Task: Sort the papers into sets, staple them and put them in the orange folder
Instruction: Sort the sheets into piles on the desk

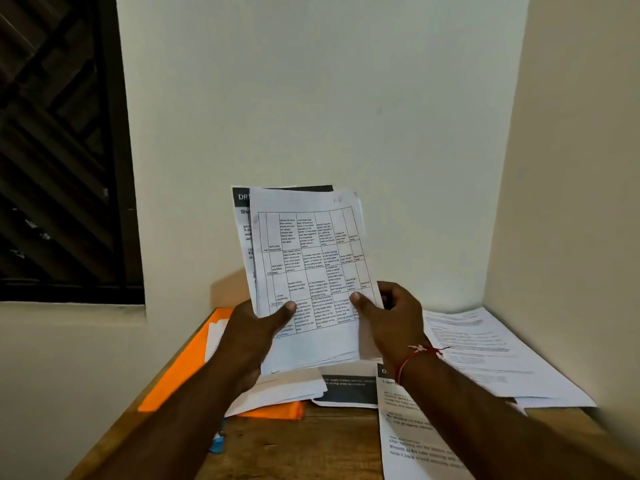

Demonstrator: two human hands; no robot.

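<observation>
white printed sheets make up the stack of papers held upright above the wooden table, the front page showing a grid of small text. the left hand grips the stack's lower left edge, thumb pressed across the front page. the right hand grips the lower right edge the same way, thumb on the front and fingers curled behind. a page with a dark header band peeks out at the back of the stack, shifted to the left. a red thread bracelet circles the right wrist. the orange folder lies flat on the table's left side, partly under the left forearm, with some white sheets lying on it. to the right, a loose spread of printed pages lies by the wall, and one sheet lies nearest the person, under the right forearm. between the folder and these lies a dark-banded page. a small blue object, too blurred to name, sits by the folder's near edge
</observation>
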